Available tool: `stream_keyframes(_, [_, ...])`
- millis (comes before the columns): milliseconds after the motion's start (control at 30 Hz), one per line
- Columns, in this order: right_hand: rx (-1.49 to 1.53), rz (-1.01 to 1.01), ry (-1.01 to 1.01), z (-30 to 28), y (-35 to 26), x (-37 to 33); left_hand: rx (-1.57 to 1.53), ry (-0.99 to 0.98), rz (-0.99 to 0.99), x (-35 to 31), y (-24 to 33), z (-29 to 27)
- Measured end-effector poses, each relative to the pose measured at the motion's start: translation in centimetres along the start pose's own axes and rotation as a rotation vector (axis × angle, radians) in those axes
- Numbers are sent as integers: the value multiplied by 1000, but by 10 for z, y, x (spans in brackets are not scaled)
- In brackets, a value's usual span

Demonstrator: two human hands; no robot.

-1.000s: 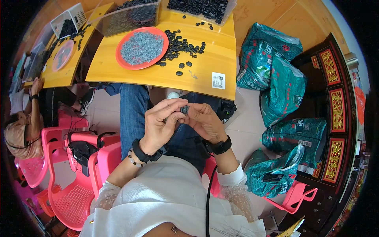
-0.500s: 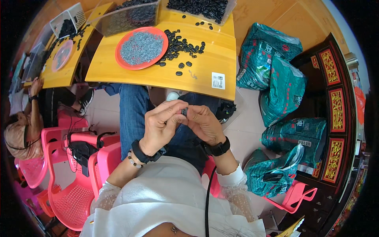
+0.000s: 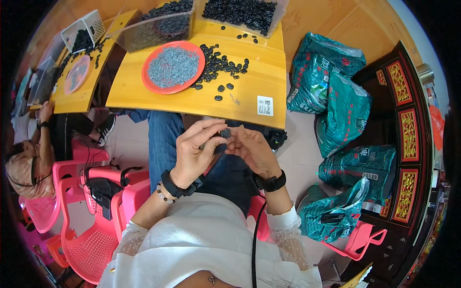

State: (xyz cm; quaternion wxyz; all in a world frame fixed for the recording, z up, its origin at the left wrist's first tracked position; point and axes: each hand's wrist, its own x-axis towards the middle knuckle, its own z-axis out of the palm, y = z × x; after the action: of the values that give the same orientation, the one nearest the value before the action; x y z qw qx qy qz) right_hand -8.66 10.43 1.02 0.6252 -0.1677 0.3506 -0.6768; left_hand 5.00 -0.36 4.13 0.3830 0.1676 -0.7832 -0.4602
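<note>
Above my lap, just short of the table's front edge, my left hand (image 3: 197,150) pinches a small black oval plastic piece (image 3: 224,133) between thumb and fingers. Close beside it is my right hand (image 3: 254,151), its fingers curled in toward the piece; whether something tiny is in them I cannot make out. On the yellow table (image 3: 192,103), a red plate (image 3: 200,79) is heaped with small grey metal pieces that look like screws (image 3: 173,67). Loose black oval pieces (image 3: 223,67) of the same kind lie scattered to its right.
Two clear bins of black pieces, one left (image 3: 158,36) and one right (image 3: 240,14), stand at the table's back. Green sacks (image 3: 343,113) line the floor on the right. Pink chairs (image 3: 91,245) and another person (image 3: 31,168) at a second table are on the left.
My right hand has opened its pinch a little and drawn slightly right, off the black piece. My left hand keeps hold of it. The view has tilted slightly.
</note>
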Motion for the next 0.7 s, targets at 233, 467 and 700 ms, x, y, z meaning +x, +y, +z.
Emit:
stream_keyframes(233, [-280, -95, 167, 7, -18, -3, 2, -21, -29, 9, -5, 2])
stream_keyframes(467, [-558, -117, 205, 21, -42, 9, -60, -40, -119, 22, -11, 5])
stream_keyframes(700, [-762, -150, 226, 50, -78, 29, -411, 24, -306, 32, -14, 2])
